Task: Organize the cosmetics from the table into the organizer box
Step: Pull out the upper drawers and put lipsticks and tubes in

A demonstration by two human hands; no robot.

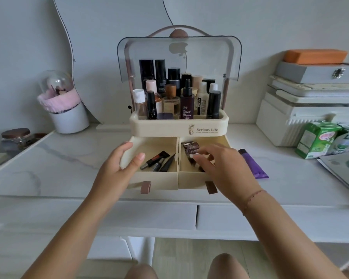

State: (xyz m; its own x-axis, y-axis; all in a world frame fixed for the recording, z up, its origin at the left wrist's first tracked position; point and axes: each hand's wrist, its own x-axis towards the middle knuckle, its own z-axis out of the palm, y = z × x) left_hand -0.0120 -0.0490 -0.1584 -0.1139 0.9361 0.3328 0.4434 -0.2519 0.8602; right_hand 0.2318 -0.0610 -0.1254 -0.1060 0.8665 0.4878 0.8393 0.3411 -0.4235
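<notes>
The cream organizer box (175,128) stands at the middle of the table with its clear lid (179,53) raised. Several bottles (187,99) fill its top tray. Both lower drawers are pulled out. My left hand (119,166) grips the side wall of the left drawer (155,180), which holds lip products and a liner (159,160). My right hand (224,166) reaches into the right drawer (191,181), fingers spread and fingertips touching brown sachets (191,148). A purple tube (252,164) lies on the table just right of that drawer.
A white cup of pink-wrapped brushes (69,115) and a glass jar (15,137) stand at the left. Stacked white boxes (302,109) with an orange block (314,56) on top, green cartons (318,139) and a printed sheet (340,170) crowd the right.
</notes>
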